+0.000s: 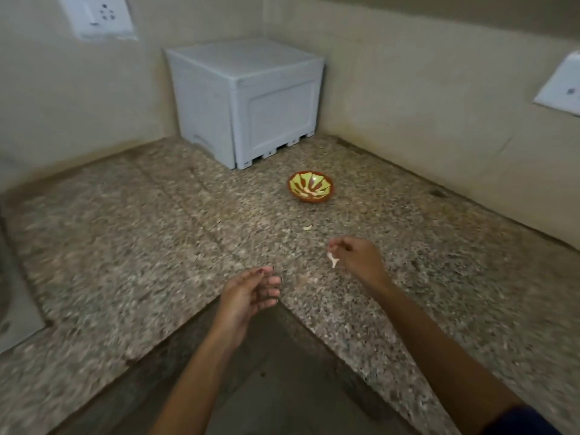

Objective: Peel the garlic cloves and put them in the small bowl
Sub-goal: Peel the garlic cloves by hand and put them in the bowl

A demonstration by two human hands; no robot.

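Head view: right hand (354,257) pinching pale garlic skin (332,260), left hand (251,291) loosely curled, empty; next, reaching unpeeled clove (307,227) near red-green patterned small bowl (310,186).

Corner counter: layout as observed.
A box (244,102) is sitting in the back corner of the counter (125,246); the small bowl (310,186) is lying before it, to the right, a garlic clove (307,227) nearer, the right hand (357,259) and left hand (248,293) nearest.

Small bowl (311,186): red-brown exterior, yellow-green interior with red-brown radial stripes. Countertop (157,233): speckled grey-brown granite. Box (244,102): pale grey. Walls (408,73): beige.
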